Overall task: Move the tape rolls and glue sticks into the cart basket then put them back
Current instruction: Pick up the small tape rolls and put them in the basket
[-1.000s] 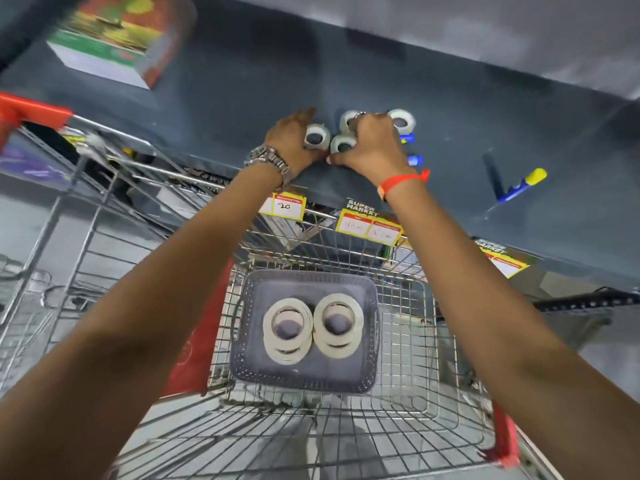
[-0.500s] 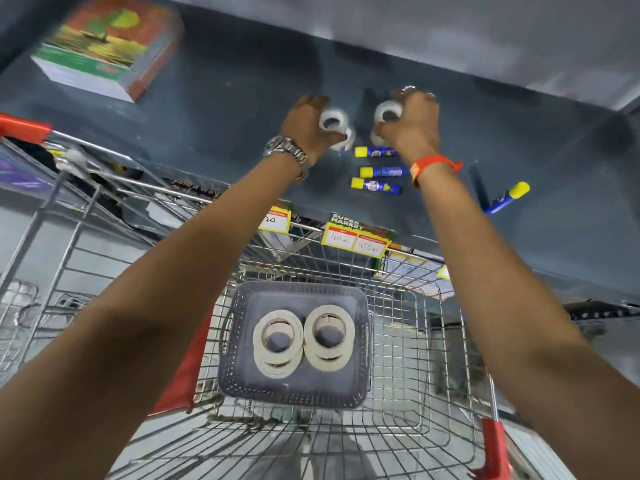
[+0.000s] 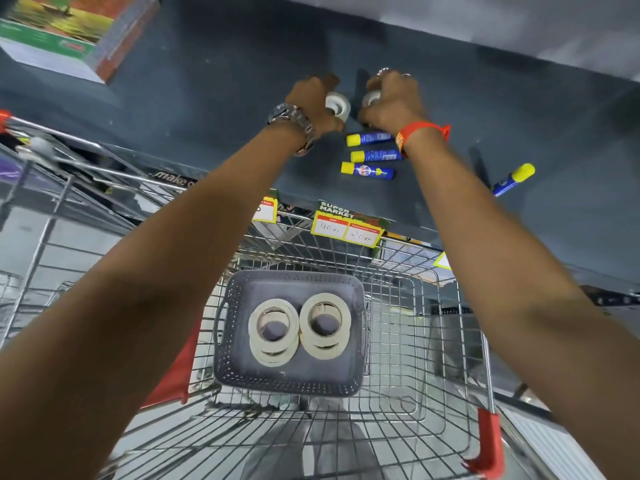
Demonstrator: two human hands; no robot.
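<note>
Both hands reach onto the dark shelf [image 3: 207, 98]. My left hand [image 3: 313, 102] grips a small white tape roll [image 3: 337, 105]. My right hand [image 3: 394, 98] closes around another small white tape roll [image 3: 371, 98], mostly hidden by the fingers. Just below the right wrist lie three blue glue sticks with yellow caps [image 3: 372, 155], side by side. A fourth glue stick [image 3: 512, 180] lies apart at the right. Down in the wire cart, a grey perforated basket [image 3: 228, 341] holds two stacks of beige tape rolls [image 3: 299, 327].
A thick colourful book [image 3: 69, 32] lies at the shelf's far left. Yellow price tags [image 3: 346, 230] hang on the shelf edge above the cart [image 3: 433, 341]. A second cart [image 3: 52, 202] stands at the left. Red corner guards mark the cart's rim.
Both hands moved farther back on the shelf with the small tape rolls, uncovering the three glue sticks. The rolls went from a cluster under the hands to one in each hand.
</note>
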